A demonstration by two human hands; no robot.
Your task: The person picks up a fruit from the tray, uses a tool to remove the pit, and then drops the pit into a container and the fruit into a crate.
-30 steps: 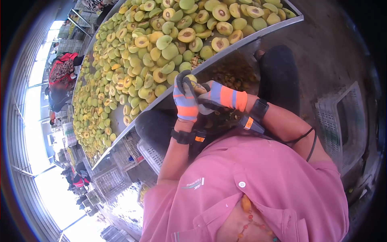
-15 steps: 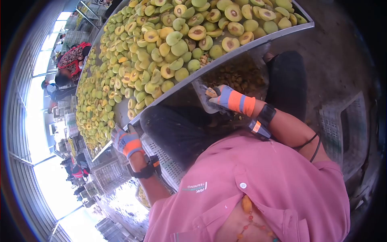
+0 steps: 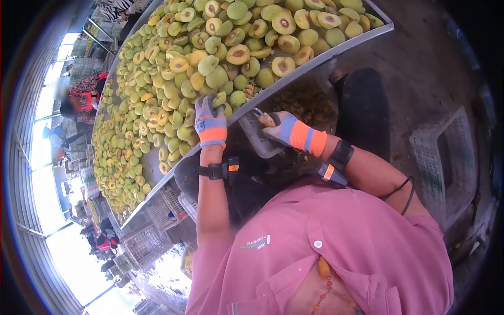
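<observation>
My left hand, in a grey glove with orange and blue bands, reaches over the metal table's rim. Its fingers are stretched out and apart, with the tips right at a green stone-fruit half. Halved green-yellow stone fruit, many showing brown stones, lies heaped across the table. Below the rim, my right hand, gloved alike, is wrapped round a small hand tool with a wooden handle. The tool's metal end points toward the rim, beside a clear plastic container.
Brown scraps lie under the table's edge, between my legs. A pale plastic crate stands on the floor at the right. More crates are stacked at the left. Other people work along the table's far side, one in a red apron.
My left hand has moved from the table's left edge up and right to the fruit nearer my right hand. My right hand still grips the tool. The view has shifted slightly.
</observation>
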